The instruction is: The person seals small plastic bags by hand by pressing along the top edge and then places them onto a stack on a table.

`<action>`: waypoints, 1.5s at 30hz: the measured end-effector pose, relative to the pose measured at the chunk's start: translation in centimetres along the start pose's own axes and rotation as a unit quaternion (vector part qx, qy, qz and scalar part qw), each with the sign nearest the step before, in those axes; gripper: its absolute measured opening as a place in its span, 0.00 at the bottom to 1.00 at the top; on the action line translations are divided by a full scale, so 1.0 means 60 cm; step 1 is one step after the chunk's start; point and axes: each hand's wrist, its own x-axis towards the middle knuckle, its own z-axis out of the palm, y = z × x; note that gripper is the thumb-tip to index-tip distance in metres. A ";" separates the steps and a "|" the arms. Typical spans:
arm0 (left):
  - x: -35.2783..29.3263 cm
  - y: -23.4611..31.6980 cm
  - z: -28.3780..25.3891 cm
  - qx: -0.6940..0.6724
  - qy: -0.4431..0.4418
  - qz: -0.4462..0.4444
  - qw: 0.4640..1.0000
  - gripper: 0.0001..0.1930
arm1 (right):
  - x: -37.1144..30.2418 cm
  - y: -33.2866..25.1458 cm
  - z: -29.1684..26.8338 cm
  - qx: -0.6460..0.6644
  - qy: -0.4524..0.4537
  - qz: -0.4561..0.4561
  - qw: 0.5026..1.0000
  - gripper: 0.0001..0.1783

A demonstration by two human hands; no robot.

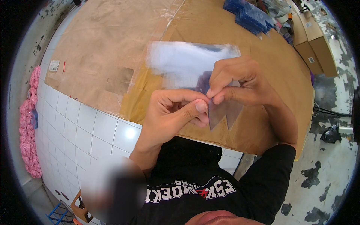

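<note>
Both hands meet above the front part of the table, pinching one clear, bluish-edged plastic piece, which looks like a small sleeve or folded sheet. Its lower part hangs below the fingers in two pointed corners. My left hand grips it between thumb and forefinger, the other fingers curled. From the other side, my right hand pinches the upper edge close to the left fingertips. Just beyond the hands lies a shiny stack of clear plastic sheets, partly covered by the right hand.
Brown paper covers the table. Blue-edged plastic pieces lie piled at the far right, near cardboard boxes. A small white label sits by the left edge. Pink wrapped bundles stand along the left wall; a black bag is at right.
</note>
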 end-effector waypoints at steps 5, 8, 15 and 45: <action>0.000 -0.003 0.013 0.010 0.060 0.066 0.996 0.07 | 0.005 -0.008 0.008 -0.116 0.013 -0.034 0.993 0.07; 0.001 -0.004 0.020 0.036 0.086 0.079 0.992 0.06 | 0.004 -0.004 0.010 -0.154 0.025 -0.067 0.985 0.06; 0.018 0.006 0.013 0.076 0.176 0.030 0.981 0.05 | -0.005 -0.016 -0.035 -0.014 0.038 -0.041 0.998 0.07; 0.084 0.075 0.002 0.353 0.011 0.098 0.931 0.10 | -0.025 -0.016 -0.089 0.020 0.015 0.121 0.992 0.09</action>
